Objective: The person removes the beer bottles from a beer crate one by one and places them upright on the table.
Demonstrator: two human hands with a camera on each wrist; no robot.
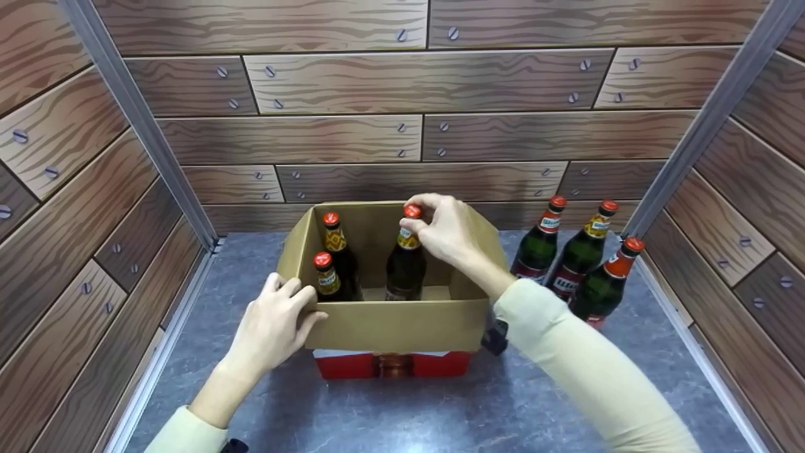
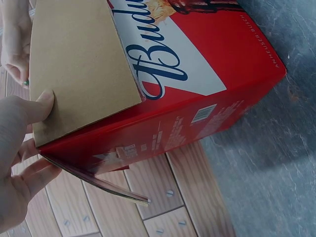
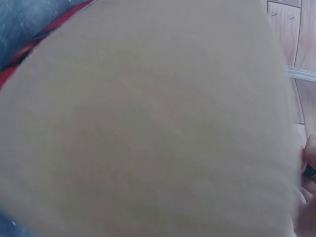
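A cardboard beer box (image 1: 396, 327) stands with its top flaps folded outward. Its red side with large "Bud" lettering (image 2: 153, 54) shows in the left wrist view. At the front left corner, my left hand (image 1: 270, 327) grips the box edge, with its thumb (image 2: 42, 106) on the brown flap (image 2: 84, 64). My right hand (image 1: 443, 229) pinches a dark beer bottle (image 1: 405, 267) by its neck, just under the red cap; the bottle is upright inside the box, its base hidden. Two more beer bottles (image 1: 343, 264) stand at the box's left side. A flap fills most of the right wrist view.
To the right of the box, three green beer bottles (image 1: 575, 258) with red caps stand close together on the grey marbled surface (image 1: 390, 415). Wood-patterned walls (image 1: 415, 82) enclose the back and both sides, with metal corner posts (image 1: 144, 126).
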